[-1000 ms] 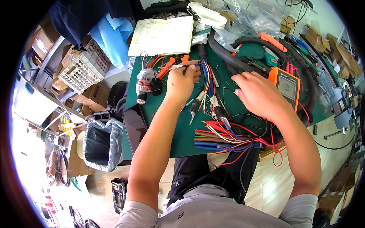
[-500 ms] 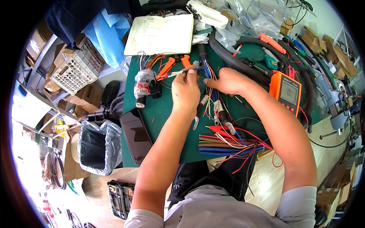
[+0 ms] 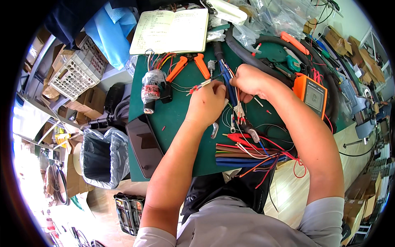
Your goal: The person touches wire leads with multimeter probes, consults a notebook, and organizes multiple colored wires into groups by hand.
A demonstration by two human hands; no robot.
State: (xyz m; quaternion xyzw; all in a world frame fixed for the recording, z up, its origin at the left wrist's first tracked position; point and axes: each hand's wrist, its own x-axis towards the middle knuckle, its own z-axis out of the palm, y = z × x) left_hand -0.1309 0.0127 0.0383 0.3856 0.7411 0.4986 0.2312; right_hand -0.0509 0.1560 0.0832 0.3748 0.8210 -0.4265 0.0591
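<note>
My left hand [image 3: 207, 103] rests on the green mat [image 3: 173, 119], fingers closed on a thin pale wire with a red end [image 3: 198, 87] that sticks out to the left. Just right of it, my right hand [image 3: 249, 80] pinches a bundle of blue wires [image 3: 227, 78] that runs out of a black sleeve [image 3: 218, 51]. The two hands nearly touch. Loose white-tipped wire ends [image 3: 238, 111] hang below my right hand.
An orange multimeter [image 3: 314, 95] lies to the right, orange-handled pliers [image 3: 189, 66] and an open notebook [image 3: 170, 29] behind. A wrapped tape roll [image 3: 152, 84], a dark phone [image 3: 144, 144], red cutters [image 3: 242, 138] and coloured wires [image 3: 247, 155] lie on the mat. A bagged bin [image 3: 98, 156] stands left.
My right hand has moved left from the multimeter to the blue wire bundle and closed on it beside my left hand. My left hand still holds the thin wire.
</note>
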